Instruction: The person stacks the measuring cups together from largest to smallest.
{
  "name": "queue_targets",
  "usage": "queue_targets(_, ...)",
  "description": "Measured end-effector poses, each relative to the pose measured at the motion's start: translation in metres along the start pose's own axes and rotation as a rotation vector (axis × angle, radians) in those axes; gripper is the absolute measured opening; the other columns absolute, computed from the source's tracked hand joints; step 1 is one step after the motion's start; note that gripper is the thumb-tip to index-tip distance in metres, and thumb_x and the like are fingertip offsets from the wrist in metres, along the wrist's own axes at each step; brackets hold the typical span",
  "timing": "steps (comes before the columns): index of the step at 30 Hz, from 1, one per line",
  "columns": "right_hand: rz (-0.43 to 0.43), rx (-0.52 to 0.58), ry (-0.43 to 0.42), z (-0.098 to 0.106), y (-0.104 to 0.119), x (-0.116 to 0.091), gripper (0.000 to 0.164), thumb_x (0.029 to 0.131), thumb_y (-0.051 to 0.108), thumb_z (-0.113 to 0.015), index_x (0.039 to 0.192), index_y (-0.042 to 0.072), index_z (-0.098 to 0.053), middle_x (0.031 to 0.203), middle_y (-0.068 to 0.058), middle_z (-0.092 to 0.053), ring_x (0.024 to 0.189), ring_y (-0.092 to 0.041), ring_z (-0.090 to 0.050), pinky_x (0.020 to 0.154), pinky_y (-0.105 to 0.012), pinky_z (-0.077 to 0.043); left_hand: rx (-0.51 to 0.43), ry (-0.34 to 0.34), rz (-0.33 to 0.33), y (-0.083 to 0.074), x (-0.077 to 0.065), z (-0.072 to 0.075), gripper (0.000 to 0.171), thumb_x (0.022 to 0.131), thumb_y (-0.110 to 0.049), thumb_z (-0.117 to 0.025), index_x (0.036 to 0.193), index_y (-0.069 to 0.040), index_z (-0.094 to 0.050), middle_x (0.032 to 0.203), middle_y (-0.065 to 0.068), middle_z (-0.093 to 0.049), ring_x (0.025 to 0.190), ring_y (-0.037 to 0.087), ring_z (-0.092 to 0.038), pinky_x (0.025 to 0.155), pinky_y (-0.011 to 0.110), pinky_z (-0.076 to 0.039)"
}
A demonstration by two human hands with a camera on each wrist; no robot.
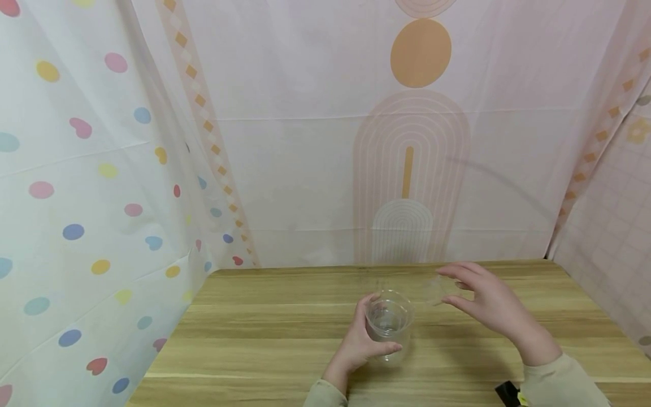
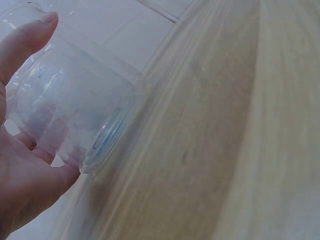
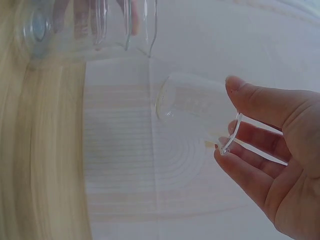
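Note:
A clear plastic cup [image 1: 390, 322] is gripped by my left hand [image 1: 362, 341], thumb on the near side and fingers around the far side. It stands upright at the wooden table, and several rim lines show on it in the right wrist view, so cups may be nested there. To its right, my right hand [image 1: 483, 297] pinches a smaller clear cup [image 3: 195, 102] near its rim. This cup is tilted on its side in the air, its base toward the left hand's cup and apart from it. It looks faint in the head view.
The wooden table [image 1: 244, 339] reaches back to a pale patterned curtain [image 1: 295, 169]. A dotted curtain [image 1: 102, 226] hangs at the left and another cloth [image 1: 610, 237] at the right. A black and yellow object [image 1: 508, 394] shows beside the right sleeve.

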State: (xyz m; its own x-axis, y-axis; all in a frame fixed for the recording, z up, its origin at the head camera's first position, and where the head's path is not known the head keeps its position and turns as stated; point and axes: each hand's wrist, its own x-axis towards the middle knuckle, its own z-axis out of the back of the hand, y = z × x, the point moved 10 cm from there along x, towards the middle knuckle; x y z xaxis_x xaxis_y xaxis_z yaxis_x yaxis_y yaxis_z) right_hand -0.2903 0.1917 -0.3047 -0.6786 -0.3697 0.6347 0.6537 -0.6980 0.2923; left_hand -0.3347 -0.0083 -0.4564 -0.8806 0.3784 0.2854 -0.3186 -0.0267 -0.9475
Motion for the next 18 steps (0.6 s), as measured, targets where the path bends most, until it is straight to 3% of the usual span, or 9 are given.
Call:
queue_targets(10,0.045,0.002,-0.005,-0.002,0.013,0.010,0.051,0.072,0.008,-0.087,0.120,0.008,-0.067,0.116,-0.007,-0.065,0.086,-0.021,-0.069,0.072,-0.034,-0.057,0.009,-0.003,-0.002,-0.001,-0.001,0.000,0.102,0.065,-0.002,-0.091,0.146,-0.017,-0.032,0.137,0.007,-0.051,0.128,0.026,-0.047,0.109,0.034,-0.031)
queue_targets(18,0.067,0.055,0.009,-0.007,0.025,0.017,0.053,0.073,0.005,-0.086,0.122,0.008,-0.066,0.119,-0.007,-0.064,0.095,-0.025,-0.068,0.076,-0.034,-0.057,0.029,-0.007,0.007,-0.001,-0.001,0.001,0.102,0.065,-0.003,-0.091,0.147,-0.018,-0.031,0.138,0.006,-0.050,0.128,0.025,-0.046,0.109,0.040,-0.030)
